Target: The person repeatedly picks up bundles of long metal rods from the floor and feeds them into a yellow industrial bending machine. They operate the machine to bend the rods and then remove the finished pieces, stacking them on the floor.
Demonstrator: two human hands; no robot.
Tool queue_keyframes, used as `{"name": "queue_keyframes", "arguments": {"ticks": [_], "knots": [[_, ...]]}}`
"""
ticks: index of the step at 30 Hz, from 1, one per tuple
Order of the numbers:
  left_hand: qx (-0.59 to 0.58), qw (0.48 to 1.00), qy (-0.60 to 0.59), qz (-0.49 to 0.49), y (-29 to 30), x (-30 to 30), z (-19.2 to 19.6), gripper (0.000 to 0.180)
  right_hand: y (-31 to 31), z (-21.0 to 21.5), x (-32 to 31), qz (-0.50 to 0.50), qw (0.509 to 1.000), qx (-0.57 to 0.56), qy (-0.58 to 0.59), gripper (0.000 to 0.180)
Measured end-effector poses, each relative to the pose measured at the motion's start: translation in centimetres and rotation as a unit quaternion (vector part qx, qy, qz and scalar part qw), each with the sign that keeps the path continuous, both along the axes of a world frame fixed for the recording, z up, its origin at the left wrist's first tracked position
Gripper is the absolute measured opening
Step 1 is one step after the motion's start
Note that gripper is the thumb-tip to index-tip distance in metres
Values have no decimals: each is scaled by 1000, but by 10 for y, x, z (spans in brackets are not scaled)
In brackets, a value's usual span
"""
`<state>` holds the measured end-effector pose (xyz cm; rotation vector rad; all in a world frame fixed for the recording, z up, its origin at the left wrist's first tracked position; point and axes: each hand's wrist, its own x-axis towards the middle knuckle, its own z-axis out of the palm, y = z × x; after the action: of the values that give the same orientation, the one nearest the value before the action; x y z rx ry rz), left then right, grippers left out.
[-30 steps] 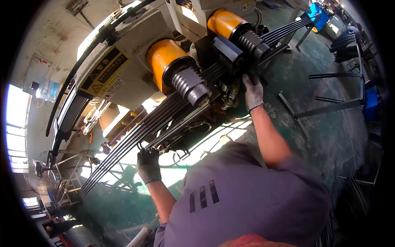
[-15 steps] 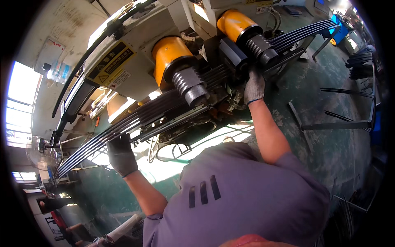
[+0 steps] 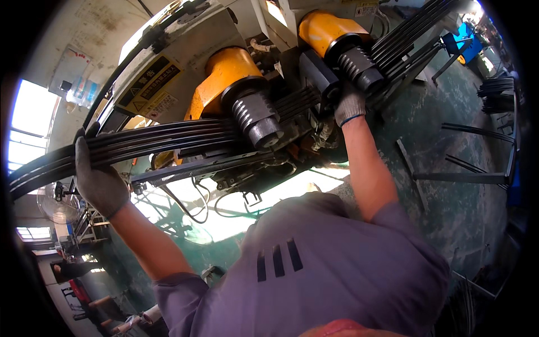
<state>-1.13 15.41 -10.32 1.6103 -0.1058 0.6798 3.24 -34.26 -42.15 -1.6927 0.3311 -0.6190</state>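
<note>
Several long, dark metal bars (image 3: pixel 163 136) lie side by side across a machine, passing behind its two black ribbed cylinders (image 3: pixel 255 121). My left hand (image 3: pixel 101 182), in a grey work glove, holds them toward their left part, one digit across their front and other fingertips showing above them. Between the two cylinders is a black block (image 3: pixel 319 73). My right hand (image 3: pixel 351 105), gloved too, reaches up beside the lower end of this block. Its fingers are hidden in the shadow there, so I cannot see what they touch.
Orange housings (image 3: pixel 230 70) carry the ribbed cylinders. Below the bars runs a rail (image 3: pixel 208 167) with a coiled spring, and hoses hang under it. A metal rack (image 3: pixel 460 177) with dark bars stands at the right. A fan (image 3: pixel 58 196) is at the left.
My left hand has moved left and up with the bars, whose left part now sits higher and looks curved. The bars at the right have also shifted upward. My right hand has barely moved.
</note>
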Motion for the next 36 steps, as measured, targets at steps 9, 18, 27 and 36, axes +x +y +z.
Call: {"name": "queue_keyframes", "arguments": {"ticks": [9, 18, 27, 36], "knots": [[165, 984, -36, -56, -82, 30, 47, 27, -23, -10, -1, 1, 892, -422, 163, 56], [336, 931, -78, -116, -192, 21, 83, 11, -11, 5, -3, 77, 990, 100, 62, 64], [227, 955, -71, -180, -209, 14, 77, 12, -6, -4, 3, 74, 987, 139, -44, 63], [199, 965, -37, -164, -214, 0, 79, 13, -8, -10, 5, 102, 968, 225, -52, 31]]}}
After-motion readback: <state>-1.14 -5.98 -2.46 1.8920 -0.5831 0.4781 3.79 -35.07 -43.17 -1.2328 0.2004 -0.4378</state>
